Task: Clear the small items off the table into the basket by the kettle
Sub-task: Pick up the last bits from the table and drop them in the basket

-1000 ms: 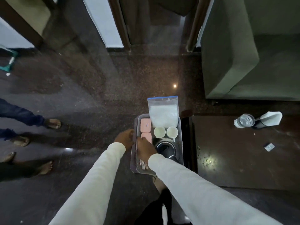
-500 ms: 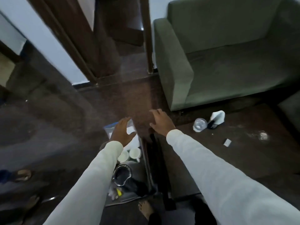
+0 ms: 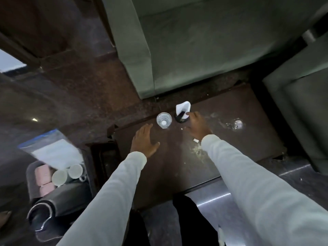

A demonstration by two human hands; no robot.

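A low dark brown table (image 3: 248,139) carries a clear water bottle (image 3: 164,120) seen from above, a black holder (image 3: 180,118) with a white napkin (image 3: 182,107) in it, and a small white packet (image 3: 196,140). My left hand (image 3: 144,140) hovers flat with fingers apart just left of the bottle, holding nothing. My right hand (image 3: 197,124) reaches to the black holder and its fingertips touch the holder's right side without closing around it. The grey basket (image 3: 31,174) stands on the floor at the lower left, beside the black kettle (image 3: 46,208).
The basket holds two white cups (image 3: 67,174), pink sachets (image 3: 42,174) and a clear bag (image 3: 53,150) of white powder. Crumbs (image 3: 197,150) are scattered on the table. A green sofa (image 3: 195,50) stands behind the table, another seat (image 3: 301,112) to its right. A bare foot (image 3: 4,217) shows at the left edge.
Both hands left the basket and moved right onto the table. My right hand has reached the napkin holder, my left now sits near the bottle. The view swung right toward the table.
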